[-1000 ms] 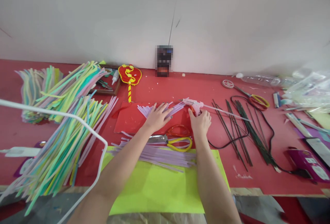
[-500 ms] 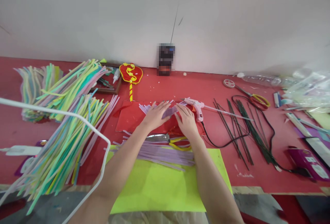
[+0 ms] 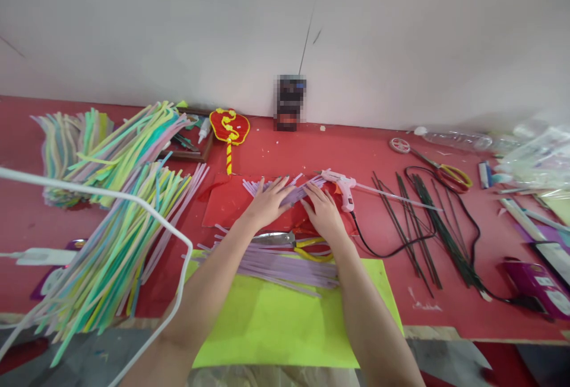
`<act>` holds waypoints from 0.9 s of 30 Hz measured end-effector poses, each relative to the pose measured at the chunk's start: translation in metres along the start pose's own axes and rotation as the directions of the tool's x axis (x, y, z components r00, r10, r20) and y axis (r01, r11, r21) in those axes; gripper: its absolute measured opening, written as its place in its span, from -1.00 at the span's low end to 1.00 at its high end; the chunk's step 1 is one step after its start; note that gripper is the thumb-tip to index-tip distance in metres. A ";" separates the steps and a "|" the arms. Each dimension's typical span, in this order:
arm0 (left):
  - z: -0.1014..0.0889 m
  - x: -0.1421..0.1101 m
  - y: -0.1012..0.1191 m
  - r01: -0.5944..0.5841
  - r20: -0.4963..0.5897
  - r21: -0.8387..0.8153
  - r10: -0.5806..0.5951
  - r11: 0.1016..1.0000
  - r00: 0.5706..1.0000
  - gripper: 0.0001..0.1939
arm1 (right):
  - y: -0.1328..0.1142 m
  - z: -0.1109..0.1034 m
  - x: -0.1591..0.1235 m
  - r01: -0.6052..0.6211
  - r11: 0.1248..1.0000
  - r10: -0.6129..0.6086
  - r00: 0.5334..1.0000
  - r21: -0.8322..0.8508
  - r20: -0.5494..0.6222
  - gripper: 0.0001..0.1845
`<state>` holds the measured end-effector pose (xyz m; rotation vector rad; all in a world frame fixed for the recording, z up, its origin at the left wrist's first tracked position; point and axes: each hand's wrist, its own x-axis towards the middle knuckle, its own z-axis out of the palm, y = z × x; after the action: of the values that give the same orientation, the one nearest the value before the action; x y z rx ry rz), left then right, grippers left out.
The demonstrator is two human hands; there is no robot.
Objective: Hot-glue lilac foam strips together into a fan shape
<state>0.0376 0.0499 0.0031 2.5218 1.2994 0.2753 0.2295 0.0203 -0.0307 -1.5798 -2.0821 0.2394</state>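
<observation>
Both of my hands rest over a small bunch of lilac pipe cleaners [image 3: 294,194] on a red sheet [image 3: 222,204]. My left hand [image 3: 268,202] lies across the bunch's left part, fingers stretched out. On the right, my right hand [image 3: 324,210] touches the other end with its fingers spread. Just past those fingertips sits a pink glue gun [image 3: 344,186] with a clear glue stick in its back. Between my forearms are scissors with yellow handles [image 3: 307,251] on a pile of longer lilac pipe cleaners [image 3: 285,267], partly over a yellow-green sheet [image 3: 276,322].
Multicoloured pipe cleaners [image 3: 120,244] cover the left side, behind a white bent bar [image 3: 133,197]. A red and yellow fan [image 3: 229,127] lies near the wall. At right are dark green stems [image 3: 439,227], another pair of scissors [image 3: 452,174], a black cord and a purple box [image 3: 534,283].
My hands stay over the lilac bunch, with its strips now lying flatter and more spread between them. The whole view has shifted slightly.
</observation>
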 end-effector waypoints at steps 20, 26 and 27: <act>0.001 0.001 -0.002 0.070 -0.100 -0.161 -0.086 0.985 0.991 -0.86 | -0.003 -0.003 0.001 0.005 1.000 -0.004 0.999 0.010 -0.045 -0.56; 0.001 0.002 -0.002 0.080 -0.096 -0.174 -0.097 0.982 0.991 -0.84 | -0.012 -0.009 0.002 0.088 0.995 -0.086 0.996 0.053 -0.037 -0.61; 0.000 0.002 -0.002 0.084 -0.097 -0.179 -0.102 0.980 0.990 -0.84 | -0.013 -0.009 0.002 0.097 0.994 -0.096 0.995 0.057 -0.023 -0.61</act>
<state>0.0376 0.0521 0.0022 2.3208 1.3643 0.4856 0.2223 0.0166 -0.0164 -1.4381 -2.1099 0.2462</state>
